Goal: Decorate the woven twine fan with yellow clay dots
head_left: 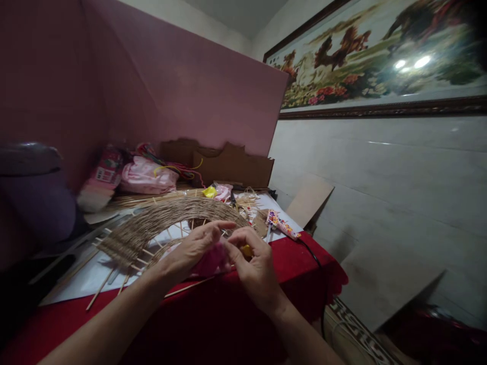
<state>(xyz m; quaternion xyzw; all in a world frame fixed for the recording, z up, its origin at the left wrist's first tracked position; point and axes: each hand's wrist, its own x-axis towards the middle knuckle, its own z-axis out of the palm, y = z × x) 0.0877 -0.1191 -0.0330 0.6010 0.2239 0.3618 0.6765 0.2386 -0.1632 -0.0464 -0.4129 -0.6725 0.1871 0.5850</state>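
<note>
My left hand [196, 247] and my right hand [254, 266] meet over the red-covered table [304, 258]. Both pinch a small bright pink piece [213, 261] held between them. A bit of yellow [246, 250] shows by my right fingers; what it is stays unclear. Just behind my hands lies a curved woven arc of tan fibre [152, 223] with thin wooden sticks [102, 286] poking out of it, resting on a white sheet [91, 271].
A glue gun with a dotted handle [281, 225] and black cord lies at the table's right edge. Pink bags [146, 175], a cardboard box [228, 165] and craft scraps crowd the back. A pink wall stands behind; cardboard sheets lean on the tiled right wall.
</note>
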